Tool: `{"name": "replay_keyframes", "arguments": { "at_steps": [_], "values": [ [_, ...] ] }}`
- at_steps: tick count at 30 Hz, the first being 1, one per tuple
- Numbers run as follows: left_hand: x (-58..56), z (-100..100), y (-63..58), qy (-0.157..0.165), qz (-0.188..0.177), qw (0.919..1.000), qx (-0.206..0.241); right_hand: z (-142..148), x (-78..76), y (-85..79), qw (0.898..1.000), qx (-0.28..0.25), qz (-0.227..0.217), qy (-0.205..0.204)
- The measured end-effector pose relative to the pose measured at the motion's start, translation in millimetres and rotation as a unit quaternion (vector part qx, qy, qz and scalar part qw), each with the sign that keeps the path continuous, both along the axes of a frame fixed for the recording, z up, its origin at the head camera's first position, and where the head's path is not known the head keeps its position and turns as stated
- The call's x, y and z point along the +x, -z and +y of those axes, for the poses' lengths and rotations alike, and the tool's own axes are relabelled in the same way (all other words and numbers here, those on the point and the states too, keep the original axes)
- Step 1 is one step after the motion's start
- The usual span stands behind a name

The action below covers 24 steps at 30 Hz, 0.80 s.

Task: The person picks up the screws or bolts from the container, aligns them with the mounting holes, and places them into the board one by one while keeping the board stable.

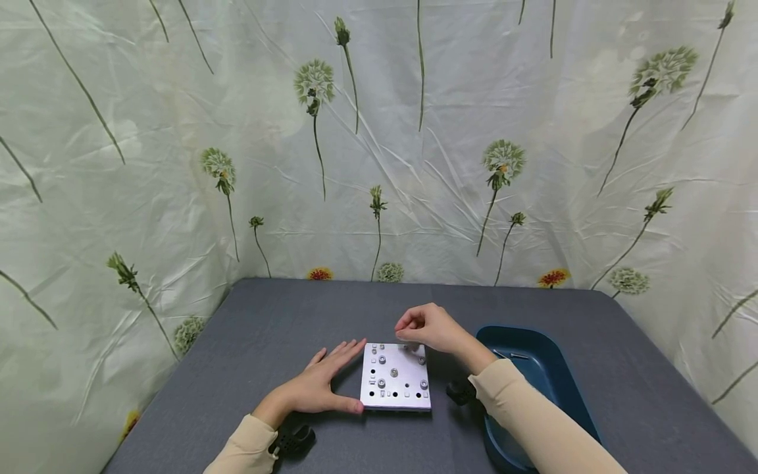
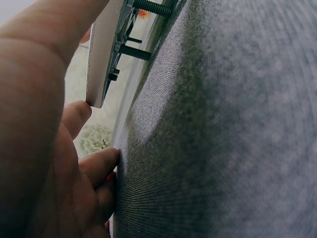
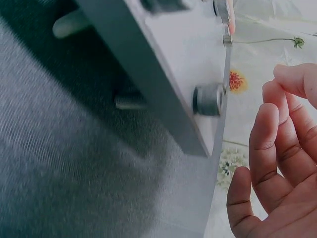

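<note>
A silvery metal plate sits on the dark table, with several socket-head screws, holes and small inserts on its top face. Threaded screw shanks stick out below it in the left wrist view. My left hand lies at the plate's left side with fingers extended, index finger touching the upper left corner and thumb the lower left one. Over the plate's upper right edge is my right hand, its thumb and index fingertips together. No thing shows between them in the right wrist view. A socket-head screw stands near the plate's corner there.
Right of the plate stands a deep blue tray, partly covered by the right forearm, with small thin metal pieces inside. A flower-printed curtain hangs behind the table. Black straps with camera mounts sit under both wrists.
</note>
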<state>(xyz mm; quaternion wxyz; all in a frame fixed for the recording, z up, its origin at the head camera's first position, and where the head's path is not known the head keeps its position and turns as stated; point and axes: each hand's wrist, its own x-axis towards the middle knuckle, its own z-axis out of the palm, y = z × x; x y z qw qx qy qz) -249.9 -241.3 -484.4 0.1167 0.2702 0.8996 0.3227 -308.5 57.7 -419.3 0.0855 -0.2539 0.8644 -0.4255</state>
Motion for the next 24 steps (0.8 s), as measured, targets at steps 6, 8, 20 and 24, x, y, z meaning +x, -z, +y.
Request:
{"name": "replay_keyframes", "arguments": {
  "at_steps": [6,8,20,24],
  "values": [
    [1.6,0.6,-1.1,0.002,-0.001,1.0000,0.006,15.3,-1.8,-0.5,1.000,-0.005,0.003,0.004],
    [1.6,0.5,-0.8,0.001,0.000,1.0000,0.006,20.9,-1.8,-1.3,1.000,-0.007,0.001,0.008],
    [2.0,0.0,-0.7,0.004,0.004,1.0000,0.008,43.9,0.7,-15.6,1.000,-0.015,0.005,0.026],
    [1.7,-0.6,-0.7,0.009,0.006,0.9999,0.008,50.2,1.6,-19.0,1.000,-0.013,0.008,0.027]
  ]
}}
